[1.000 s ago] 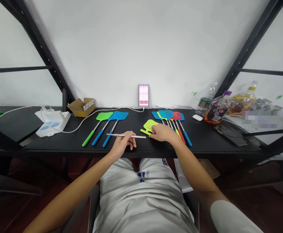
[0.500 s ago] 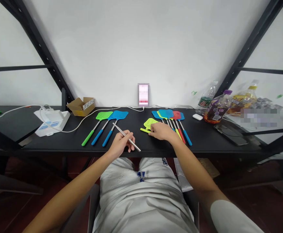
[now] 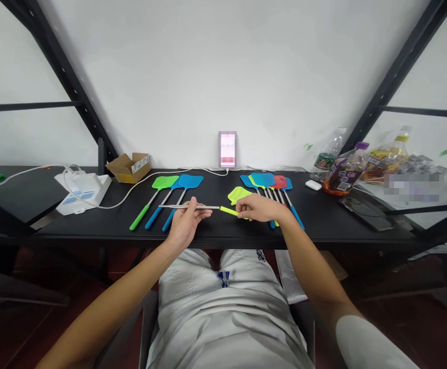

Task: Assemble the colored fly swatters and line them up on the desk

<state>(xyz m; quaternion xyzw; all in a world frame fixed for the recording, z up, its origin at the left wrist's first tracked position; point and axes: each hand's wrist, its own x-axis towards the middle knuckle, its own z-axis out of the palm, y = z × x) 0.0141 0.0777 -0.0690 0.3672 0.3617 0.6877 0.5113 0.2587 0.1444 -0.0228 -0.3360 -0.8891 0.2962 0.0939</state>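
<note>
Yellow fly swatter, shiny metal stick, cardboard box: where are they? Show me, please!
Yellow fly swatter point(image 3: 239, 195): head view, on its mesh head.
Metal rod point(image 3: 171, 206): head view, on the end poking out past the left hand point(image 3: 185, 220).
Cardboard box point(image 3: 128, 172): head view, on its front side.

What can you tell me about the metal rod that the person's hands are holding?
The metal rod is thin, straight and shiny, like polished steel. It lies level, crosswise above the black table. The left hand grips it, and its bare end sticks out leftward. Its other end meets a yellow-green plastic handle, which the right hand holds.
</note>
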